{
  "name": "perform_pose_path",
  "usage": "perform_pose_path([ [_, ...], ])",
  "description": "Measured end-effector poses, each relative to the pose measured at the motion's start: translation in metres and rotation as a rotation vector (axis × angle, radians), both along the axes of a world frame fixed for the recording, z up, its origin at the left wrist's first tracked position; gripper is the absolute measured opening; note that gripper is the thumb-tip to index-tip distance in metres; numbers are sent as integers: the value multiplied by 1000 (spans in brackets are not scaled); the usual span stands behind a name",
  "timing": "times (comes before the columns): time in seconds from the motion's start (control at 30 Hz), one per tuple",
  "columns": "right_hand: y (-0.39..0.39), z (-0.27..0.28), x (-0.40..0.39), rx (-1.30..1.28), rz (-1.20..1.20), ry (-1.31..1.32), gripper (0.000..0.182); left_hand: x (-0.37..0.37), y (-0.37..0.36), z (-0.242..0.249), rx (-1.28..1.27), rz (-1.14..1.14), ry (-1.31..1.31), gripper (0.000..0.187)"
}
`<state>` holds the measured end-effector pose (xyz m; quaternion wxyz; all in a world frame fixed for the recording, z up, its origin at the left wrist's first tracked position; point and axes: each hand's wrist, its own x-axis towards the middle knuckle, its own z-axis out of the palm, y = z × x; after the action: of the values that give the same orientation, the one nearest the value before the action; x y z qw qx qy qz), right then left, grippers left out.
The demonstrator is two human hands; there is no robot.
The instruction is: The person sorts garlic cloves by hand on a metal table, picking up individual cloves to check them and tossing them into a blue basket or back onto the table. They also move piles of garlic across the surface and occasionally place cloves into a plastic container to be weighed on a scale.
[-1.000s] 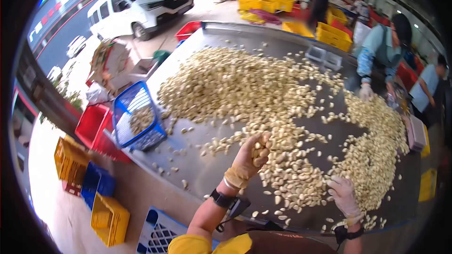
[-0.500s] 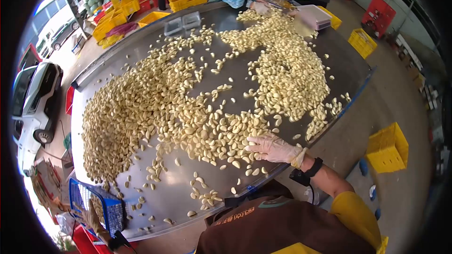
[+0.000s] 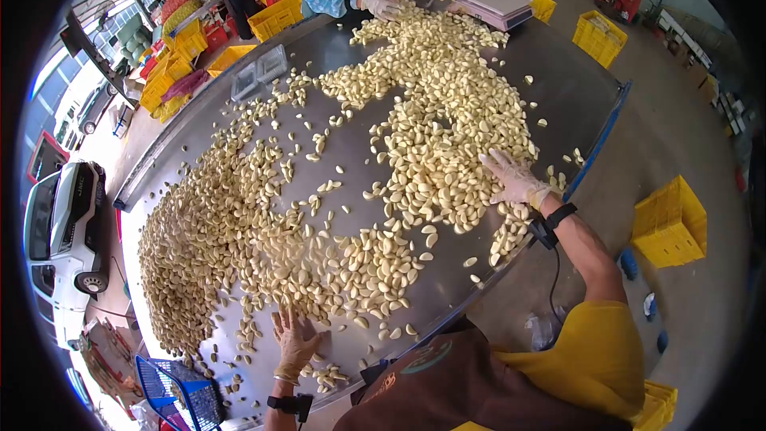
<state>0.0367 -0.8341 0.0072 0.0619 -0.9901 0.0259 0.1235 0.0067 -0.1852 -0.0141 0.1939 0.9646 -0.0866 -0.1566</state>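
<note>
Peeled garlic cloves (image 3: 203,251) lie heaped on a metal table (image 3: 311,164), in one pile on the left and another on the right. My right hand (image 3: 515,178), in a pale glove, rests with fingers spread against the near edge of the right-hand pile. At the near edge of the left-hand pile is my left hand (image 3: 295,342), also gloved, its fingers apart and touching cloves. Neither hand grips anything. A blue plastic basket (image 3: 177,393) stands at the table's near left corner, left of my left hand.
Across the table a co-worker's gloved hand (image 3: 383,5) reaches into the cloves. A scale (image 3: 496,1) stands at the far right, and clear plastic boxes (image 3: 259,72) sit at the far left edge. Yellow crates (image 3: 669,222) stand on the floor to the right.
My left hand has left the blue basket and moved right to the left-hand pile. My right hand has shifted forward and right to the other pile. The view has turned.
</note>
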Motion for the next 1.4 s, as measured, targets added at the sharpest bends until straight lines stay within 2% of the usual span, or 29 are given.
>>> perform_pose_path([
  [0.03, -1, -8, -1, 19, 5, 19, 119, 3, -22, -6, 37, 61, -23, 120],
  [0.1, 16, -8, 8, 168, 235, -115, 120, 14, -58, -31, -38, 126, -95, 126],
  [0.17, 42, 0, 21, 99, 192, -59, 120, 32, -119, -37, -90, 22, -189, 131],
  [0.2, 42, -23, 36, 46, 224, -142, 119, 42, -150, -39, -114, -31, -236, 133],
  [0.23, 40, -38, 55, 41, 319, -232, 109, 52, -192, -26, -144, -31, -175, 130],
  [0.3, 34, -41, 107, -262, 431, -261, 94, 77, -267, -11, -207, -145, -157, 127],
  [0.37, 18, -32, 163, -183, 312, -273, 83, 104, -329, -21, -197, -210, -110, 113],
  [0.4, 7, -25, 186, -210, 178, -272, 83, 111, -349, 0, -235, -318, 25, 109],
  [0.43, -5, -17, 201, -237, 42, -267, 83, 113, -363, -2, -257, -382, 44, 103],
  [0.5, -29, -8, 212, 11, -170, -303, 83, 101, -378, 32, -80, -500, 70, 96],
  [0.53, -38, 5, 210, 42, -144, -247, 83, 93, -373, 39, -22, -525, 5, 90],
  [0.6, -45, -16, 193, 18, 147, -468, 85, 81, -346, 44, -31, -439, -83, 89],
  [0.63, -34, -3, 168, 60, 290, -426, 89, 78, -327, 43, -19, -371, -99, 90],
  [0.7, 14, -2, 113, 186, 645, -454, 90, 84, -282, 13, -15, -77, -192, 91],
  [0.77, 67, 12, 71, 253, 1074, -281, 74, 109, -247, -4, 15, 141, -375, 88],
  [0.8, 87, -10, 61, 327, 1242, -257, 68, 126, -230, -15, 25, 212, -443, 85],
  [0.87, 107, -31, 71, 396, 1302, -258, 64, 161, -219, -35, 29, 276, -518, 82],
  [0.9, 113, -39, 79, 463, 1360, -261, 60, 175, -219, -46, 68, 303, -429, 78],
  [0.93, 117, -39, 96, 407, 1237, -288, 59, 187, -224, -51, 104, 332, -339, 74],
  [0.97, 112, -37, 117, 349, 1116, -313, 58, 189, -252, -32, 174, 314, -273, 71],
  [1.03, 84, -34, 168, 166, 1017, -447, 53, 202, -288, -33, -71, 86, -301, 71],
  [1.07, 71, -36, 195, 54, 983, -485, 52, 206, -310, -32, -98, 12, -256, 71],
  [1.1, 57, -35, 218, 47, 865, -397, 50, 208, -331, -31, -123, -60, -212, 71],
  [1.13, 40, -48, 245, -41, 777, -504, 50, 209, -345, -28, -163, -185, -168, 70],
  [1.17, 20, -46, 263, -117, 678, -481, 50, 205, -355, -24, -200, -306, -121, 69],
  [1.23, -12, -27, 287, -288, 475, -392, 51, 185, -371, -17, -48, -421, -115, 70],
  [1.3, -39, -14, 296, -355, 345, -365, 52, 158, -360, 10, -98, -414, -81, 79],
  [1.37, -40, 10, 283, -467, 139, -242, 66, 129, -328, 26, -37, -293, -144, 90],
  [1.4, -39, 24, 260, -439, 152, -269, 66, 115, -303, 32, -23, -210, -118, 94],
])
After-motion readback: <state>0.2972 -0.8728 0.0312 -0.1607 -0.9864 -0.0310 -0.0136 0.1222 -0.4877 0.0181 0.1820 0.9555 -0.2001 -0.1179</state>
